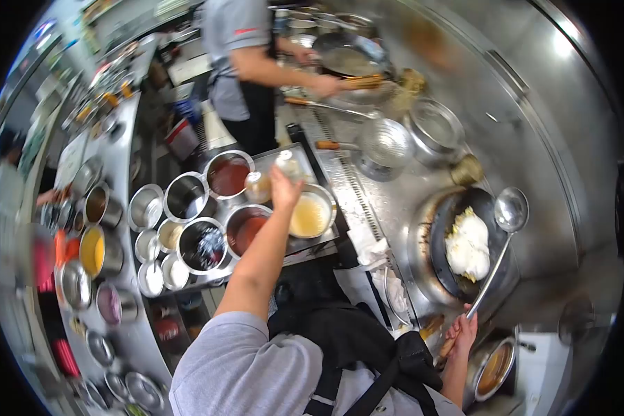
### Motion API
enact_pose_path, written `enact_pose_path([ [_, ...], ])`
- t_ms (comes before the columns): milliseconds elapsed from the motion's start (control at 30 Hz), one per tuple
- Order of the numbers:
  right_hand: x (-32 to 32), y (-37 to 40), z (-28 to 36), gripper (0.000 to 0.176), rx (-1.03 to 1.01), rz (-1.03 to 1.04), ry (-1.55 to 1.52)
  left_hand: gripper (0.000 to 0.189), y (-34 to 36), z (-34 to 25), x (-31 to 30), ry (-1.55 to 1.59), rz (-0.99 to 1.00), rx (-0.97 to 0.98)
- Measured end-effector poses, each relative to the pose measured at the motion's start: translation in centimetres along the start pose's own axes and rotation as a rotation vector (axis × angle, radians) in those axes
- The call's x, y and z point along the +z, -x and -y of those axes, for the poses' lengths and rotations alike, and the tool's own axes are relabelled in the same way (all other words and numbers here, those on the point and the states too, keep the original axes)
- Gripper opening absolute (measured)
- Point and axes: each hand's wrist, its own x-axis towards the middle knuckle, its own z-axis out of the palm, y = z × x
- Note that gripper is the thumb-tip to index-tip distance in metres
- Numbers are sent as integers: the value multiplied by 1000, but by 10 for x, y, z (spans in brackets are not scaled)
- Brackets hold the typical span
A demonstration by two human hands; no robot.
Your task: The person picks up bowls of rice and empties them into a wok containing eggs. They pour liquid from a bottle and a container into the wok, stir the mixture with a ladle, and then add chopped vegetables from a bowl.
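My left hand stretches over the metal seasoning pots, its fingers around a small white-capped bottle. Beside it stands another bottle with tan contents, close to my fingers. Just below my hand is a pot of pale yellow liquid. My right hand is closed round the handle of a long metal ladle. The ladle's bowl is raised at the far right rim of a black wok. A white, soft-looking mound of food with yellow bits lies in the wok.
A co-worker stands ahead at another wok. A strainer and a metal pot sit on the stove. White cloths lie along its edge. A pot of brown liquid is at lower right; containers line the left counter.
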Motion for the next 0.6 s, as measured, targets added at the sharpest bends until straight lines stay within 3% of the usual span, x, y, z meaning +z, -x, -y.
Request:
enact_pose_path([
  [67,-7,34,4,34,29,-96,44,101,-23,-9,2,-27,119,9],
  [133,-16,60,0,32,34,-175,11,102,-39,14,37,14,86,174],
  [167,-26,73,-6,31,25,-193,-24,103,-49,13,41,6,192,196],
  [200,-24,87,-2,30,46,-230,-18,104,-56,28,65,-49,85,286],
  [233,-20,97,2,30,71,-262,-17,103,-62,23,67,-4,133,335],
  [267,-22,105,3,30,73,-276,-47,98,-68,17,70,5,150,343],
  [300,-27,113,4,30,82,-273,-73,94,-73,3,62,182,298,272],
  [333,-32,120,5,30,84,-297,-57,91,-71,-14,59,75,200,261],
  [400,-40,127,8,30,90,-295,-53,93,-76,-58,35,190,211,354],
  [433,-50,133,8,30,102,-293,-46,93,-76,-95,9,270,330,296],
  [500,-60,141,10,30,115,-314,-11,87,-92,-159,-16,468,254,649],
  [533,-65,144,10,30,115,-328,-33,86,-102,-197,-30,592,285,679],
  [567,-69,143,10,29,113,-302,-27,86,-87,-248,-54,812,345,493],
  [600,-73,140,11,29,103,-270,-22,84,-90,-272,-50,894,402,497],
])
